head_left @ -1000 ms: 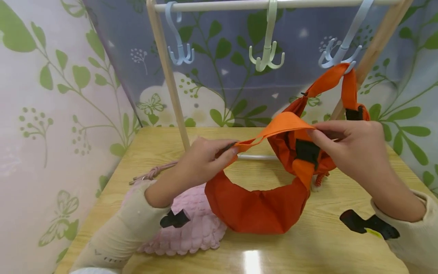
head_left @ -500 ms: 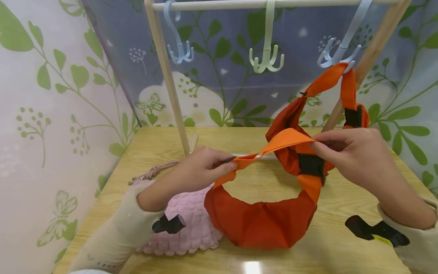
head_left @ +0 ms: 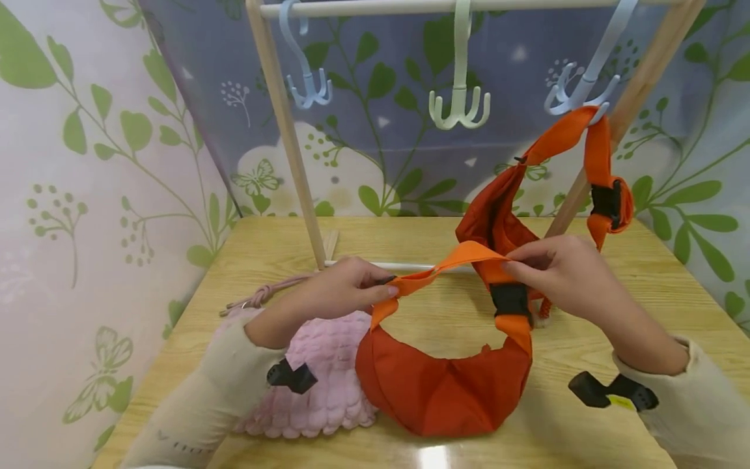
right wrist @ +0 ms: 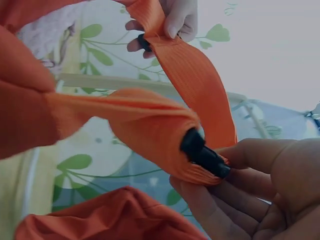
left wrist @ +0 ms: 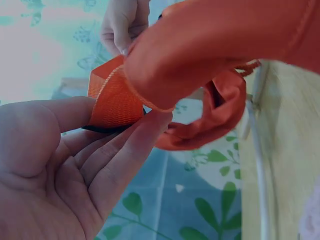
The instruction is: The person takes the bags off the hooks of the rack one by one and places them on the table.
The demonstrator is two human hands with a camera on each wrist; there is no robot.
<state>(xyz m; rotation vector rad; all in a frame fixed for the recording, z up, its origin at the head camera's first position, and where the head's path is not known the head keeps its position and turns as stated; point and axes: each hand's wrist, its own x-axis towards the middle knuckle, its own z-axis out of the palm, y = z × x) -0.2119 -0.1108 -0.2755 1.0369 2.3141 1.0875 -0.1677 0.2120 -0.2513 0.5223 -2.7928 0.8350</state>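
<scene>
An orange-red crescent bag (head_left: 445, 397) hangs by its bright orange strap (head_left: 469, 253) between both hands, low over the table. My left hand (head_left: 342, 290) pinches the strap's left end between thumb and fingers, where a small black piece shows. My right hand (head_left: 562, 270) pinches the strap further right, above a black buckle (head_left: 510, 299). In the right wrist view, the right fingers hold the webbing right beside a black buckle (right wrist: 205, 155). A similar orange bag (head_left: 489, 208) hangs behind, its strap looped on the right blue hook (head_left: 577, 94).
A pink puffy bag (head_left: 328, 378) with a knotted cord lies on the wooden table (head_left: 592, 423) at left. A rack with a white top bar (head_left: 381, 9) and wooden legs carries a blue hook (head_left: 309, 88) and a green hook (head_left: 459, 111). Patterned walls stand behind and left.
Both hands have come down, lowering the held bag toward the table. The right hand has also shifted left, closer to the left hand. The hung bag stays on its hook.
</scene>
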